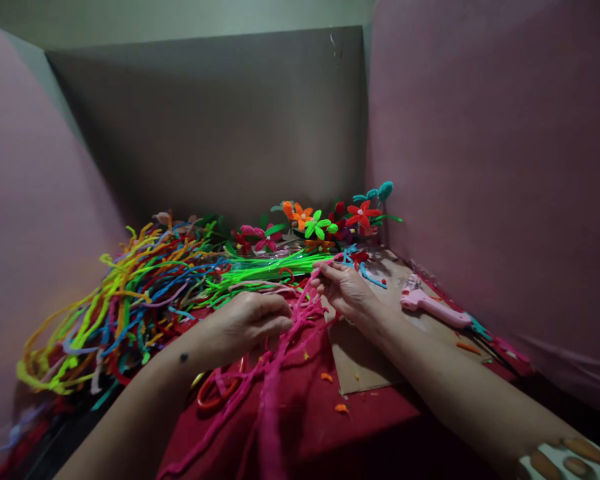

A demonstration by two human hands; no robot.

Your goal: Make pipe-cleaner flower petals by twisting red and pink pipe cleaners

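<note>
My left hand (250, 321) is closed around a bundle of pink pipe cleaners (280, 360) that trails toward me over the red cloth (305, 413). My right hand (343, 288) pinches the far end of one pink pipe cleaner from the same bundle, fingers pressed together. A cardboard sheet (360, 360) lies under and beside my right wrist.
A big heap of mixed-colour pipe cleaners (130, 300) spreads to the left. Finished pipe-cleaner flowers (325, 223) stand at the back. A pink glue gun (430, 303) lies at the right. Orange-handled scissors (215, 390) sit under my left wrist. Pink walls close in both sides.
</note>
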